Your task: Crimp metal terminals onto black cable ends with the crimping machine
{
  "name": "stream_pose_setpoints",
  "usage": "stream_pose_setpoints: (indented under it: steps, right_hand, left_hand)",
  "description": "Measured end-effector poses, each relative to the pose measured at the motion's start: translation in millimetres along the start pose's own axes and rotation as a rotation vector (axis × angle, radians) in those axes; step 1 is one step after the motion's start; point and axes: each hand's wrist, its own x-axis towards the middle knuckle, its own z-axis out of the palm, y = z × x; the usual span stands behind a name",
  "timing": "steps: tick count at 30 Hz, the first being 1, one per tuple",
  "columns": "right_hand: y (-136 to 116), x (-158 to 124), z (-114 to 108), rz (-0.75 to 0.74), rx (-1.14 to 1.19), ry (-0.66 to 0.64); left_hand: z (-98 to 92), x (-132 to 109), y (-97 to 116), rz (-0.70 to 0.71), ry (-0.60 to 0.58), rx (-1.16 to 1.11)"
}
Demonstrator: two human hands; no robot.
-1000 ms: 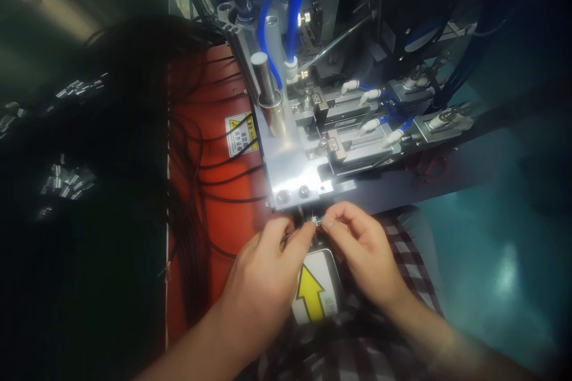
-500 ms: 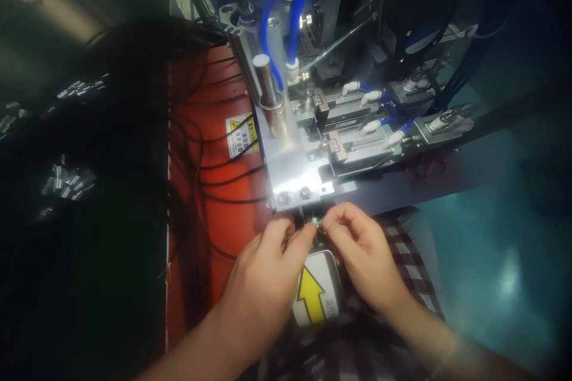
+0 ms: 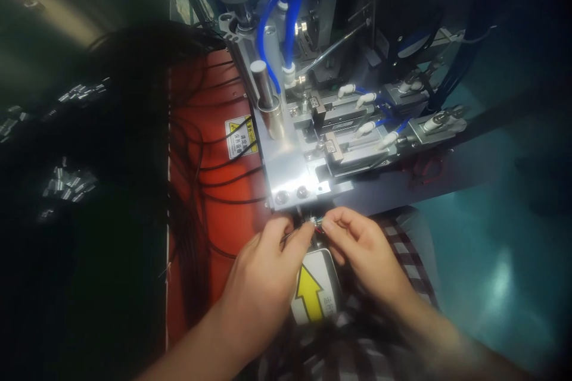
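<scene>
My left hand [image 3: 263, 280] and my right hand [image 3: 364, 250] meet fingertip to fingertip just below the front edge of a shiny metal plate [image 3: 286, 175]. Both pinch a tiny part with thin coloured wires [image 3: 315, 224]; a thin black wire runs from it under my left fingers. The part is too small to name more closely. Beneath the hands sits a white label with a yellow arrow [image 3: 313, 294].
A machine with blue air hoses [image 3: 286, 6], a steel post [image 3: 266, 95] and clamps [image 3: 353, 143] stands behind the plate. Black cables [image 3: 201, 166] lie over an orange panel with a warning sticker [image 3: 241, 136]. Small metal sleeves [image 3: 67, 181] lie at left. Teal floor [image 3: 491, 250] at right.
Both hands stay pinched on the small wired part. The view has tilted slightly, so the machine sits a little higher in frame.
</scene>
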Motion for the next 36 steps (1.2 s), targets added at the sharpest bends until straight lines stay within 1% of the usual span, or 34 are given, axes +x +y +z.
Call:
stream_pose_setpoints:
  steps: [3,10,19,28,30,33,34,36]
  right_hand:
    - [3,-2,1,-0.047,-0.008,0.035]
    - [7,-2,7,-0.213,-0.084,0.100]
    - [7,-1,7,-0.315,-0.141,0.114]
    - [20,7,5,-0.435,-0.288,0.172]
    - [20,6,2,-0.375,-0.265,0.152]
    - [17,2,-2,-0.186,-0.191,0.046]
    - [16,1,-3,-0.146,-0.185,0.018]
    - [14,-1,-3,-0.136,-0.198,0.007]
  left_hand:
    - [1.1,-1,-1,-0.007,0.001,-0.003]
    - [1.7,-1,-1,-0.003,0.001,-0.008]
    - [1.2,-2,-1,-0.009,0.002,-0.017]
    - [2.8,-3,-3,-0.004,0.000,-0.035]
    - [2.6,-3,-3,-0.001,0.010,-0.029]
    - [2.0,-2,-2,-0.001,0.005,-0.013]
    - [1.8,-2,-2,-0.002,0.002,-0.009]
    - [1.7,-2,-2,-0.007,0.000,-0.006]
